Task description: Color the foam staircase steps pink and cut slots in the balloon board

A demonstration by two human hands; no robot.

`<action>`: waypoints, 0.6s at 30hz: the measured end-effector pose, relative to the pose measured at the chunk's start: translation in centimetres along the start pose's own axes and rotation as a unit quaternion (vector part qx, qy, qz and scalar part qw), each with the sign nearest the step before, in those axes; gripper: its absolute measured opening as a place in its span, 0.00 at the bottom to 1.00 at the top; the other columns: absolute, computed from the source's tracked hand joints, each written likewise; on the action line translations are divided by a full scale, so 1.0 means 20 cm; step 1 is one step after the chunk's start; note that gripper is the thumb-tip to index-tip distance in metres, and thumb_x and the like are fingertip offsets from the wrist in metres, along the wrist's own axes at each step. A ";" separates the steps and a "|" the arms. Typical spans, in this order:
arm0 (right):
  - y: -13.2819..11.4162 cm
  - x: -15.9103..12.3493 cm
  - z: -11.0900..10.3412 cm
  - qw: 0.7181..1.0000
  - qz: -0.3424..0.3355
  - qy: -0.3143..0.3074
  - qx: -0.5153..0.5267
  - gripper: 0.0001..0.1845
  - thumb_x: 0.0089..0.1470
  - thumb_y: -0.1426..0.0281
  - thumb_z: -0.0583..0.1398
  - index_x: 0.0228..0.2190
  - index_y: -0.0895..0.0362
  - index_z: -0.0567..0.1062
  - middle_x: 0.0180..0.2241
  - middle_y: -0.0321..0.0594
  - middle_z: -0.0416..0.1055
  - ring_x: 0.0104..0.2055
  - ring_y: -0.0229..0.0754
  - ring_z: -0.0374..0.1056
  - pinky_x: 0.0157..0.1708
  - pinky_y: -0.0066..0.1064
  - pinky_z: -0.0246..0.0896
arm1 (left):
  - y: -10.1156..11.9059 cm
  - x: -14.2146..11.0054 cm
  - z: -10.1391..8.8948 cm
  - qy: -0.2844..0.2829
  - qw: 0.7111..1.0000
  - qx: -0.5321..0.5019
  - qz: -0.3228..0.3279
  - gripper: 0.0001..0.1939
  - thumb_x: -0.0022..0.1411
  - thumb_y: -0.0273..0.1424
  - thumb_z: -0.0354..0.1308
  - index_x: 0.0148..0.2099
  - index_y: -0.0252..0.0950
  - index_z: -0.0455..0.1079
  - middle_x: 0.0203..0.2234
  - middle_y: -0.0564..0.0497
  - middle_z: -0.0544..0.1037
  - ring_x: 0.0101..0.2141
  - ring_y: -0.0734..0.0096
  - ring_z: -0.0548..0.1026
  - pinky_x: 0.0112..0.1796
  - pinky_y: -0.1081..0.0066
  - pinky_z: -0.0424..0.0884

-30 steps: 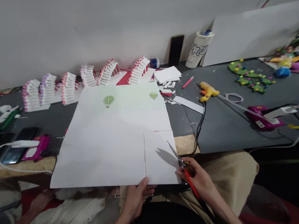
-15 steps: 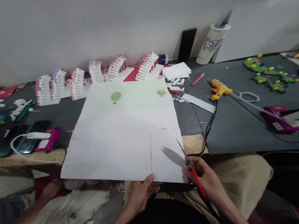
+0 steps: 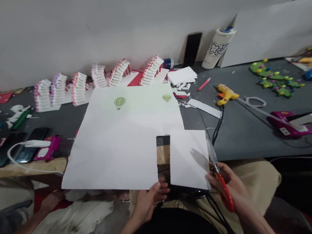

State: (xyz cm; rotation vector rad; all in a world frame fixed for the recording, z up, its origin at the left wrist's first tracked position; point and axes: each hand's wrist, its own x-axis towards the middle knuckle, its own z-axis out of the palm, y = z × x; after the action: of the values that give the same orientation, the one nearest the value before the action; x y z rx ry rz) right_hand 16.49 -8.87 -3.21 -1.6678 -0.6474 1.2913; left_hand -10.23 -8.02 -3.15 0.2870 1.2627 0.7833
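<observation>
A large white paper sheet [image 3: 114, 148], printed with green hot-air balloons near its far edge, lies over the table's front edge. My left hand [image 3: 151, 199] pinches its near edge, thumb on top. A rectangular notch is open at the sheet's near right corner. The cut-off paper rectangle [image 3: 188, 158] sits apart, to the right of that notch. My right hand [image 3: 228, 186] grips its right edge and also holds red-handled scissors [image 3: 224, 192], blades pointing away from me. Some fingers of both hands are hidden.
Small stair-like paper models [image 3: 150, 70] stand along the wall. Right of the sheet lie paper scraps [image 3: 182, 91], a pink pen [image 3: 204, 84] and a yellow glue gun [image 3: 226, 94]. A tumbler [image 3: 217, 48] and phone [image 3: 192, 50] lean behind. Another person's hand [image 3: 52, 199] is at left.
The rectangle at the sheet's near right corner has come away and moved right with my right hand and the scissors. A gap shows between it and the sheet. My left hand stays put.
</observation>
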 end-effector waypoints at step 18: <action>-0.04 -0.03 0.13 0.994 0.053 -0.091 -0.016 0.31 0.30 0.57 0.76 0.37 0.53 0.73 0.24 0.33 0.71 0.26 0.39 0.66 0.26 0.29 0.63 | -0.02 0.00 0.00 0.014 0.999 -0.033 0.008 0.33 0.37 0.44 0.77 0.42 0.31 0.74 0.40 0.40 0.82 0.35 0.59 0.79 0.29 0.66 0.76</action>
State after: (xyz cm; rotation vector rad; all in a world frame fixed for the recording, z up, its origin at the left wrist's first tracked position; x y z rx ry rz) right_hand 13.86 -8.16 -2.30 -1.6413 -0.6991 1.5295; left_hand -9.98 -8.38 -3.38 0.2341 1.2598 0.8437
